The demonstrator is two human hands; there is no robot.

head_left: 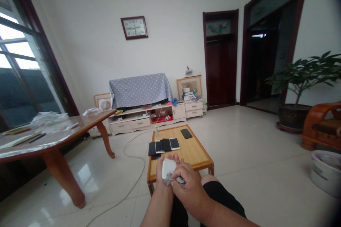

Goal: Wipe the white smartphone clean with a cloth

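Note:
My left hand [161,171] grips a white phone-like object [168,167] held upright above my lap. My right hand [188,181] is curled with its fingers pinched on a small grey-white cloth [169,180] pressed against the lower part of that white object. Just beyond my hands stands a small wooden table [194,152]. On it lie a row of several phones [163,145], some dark and some white-edged, and a single dark phone [186,133] lies apart toward the far right corner. A small bottle [156,132] stands at the far left edge.
A large brown table [50,138] with plastic bags stands at left. A white cable [128,170] trails over the tiled floor. A covered TV stand [141,113] is at the back wall. At right are a potted plant [301,88], a wooden chair [322,124] and a basin [326,172].

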